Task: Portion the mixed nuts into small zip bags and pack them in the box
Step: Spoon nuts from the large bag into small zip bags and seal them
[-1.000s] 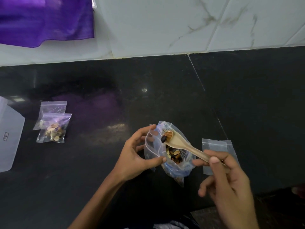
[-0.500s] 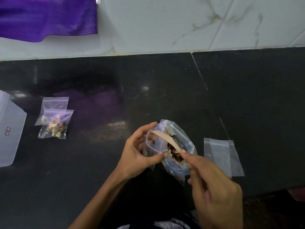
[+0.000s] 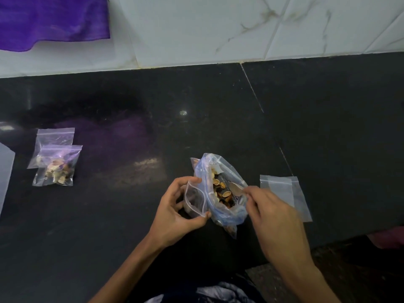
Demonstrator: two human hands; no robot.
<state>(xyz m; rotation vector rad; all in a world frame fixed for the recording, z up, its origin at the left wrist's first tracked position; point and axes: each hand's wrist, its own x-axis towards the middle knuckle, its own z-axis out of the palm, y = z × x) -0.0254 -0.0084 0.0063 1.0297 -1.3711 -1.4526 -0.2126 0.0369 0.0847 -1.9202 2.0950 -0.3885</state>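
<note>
A large bluish plastic bag of mixed nuts (image 3: 220, 191) stands open on the black counter. My left hand (image 3: 175, 215) holds a small clear zip bag (image 3: 195, 201) open beside it, on its left. My right hand (image 3: 273, 217) grips a wooden spoon (image 3: 235, 189) whose bowl is down among the nuts in the big bag. Two small zip bags with nuts (image 3: 55, 159) lie at the left, one overlapping the other. Empty zip bags (image 3: 284, 193) lie flat to the right of my right hand.
The corner of a translucent white box (image 3: 5, 173) shows at the left edge. A purple cloth (image 3: 50, 18) hangs on the tiled wall behind the counter. The counter's front edge runs below my right hand.
The spoon was lifted with nuts, tipped over the small zip bag, and is now back down inside the big nut bag. My left hand still holds the small bag open.
</note>
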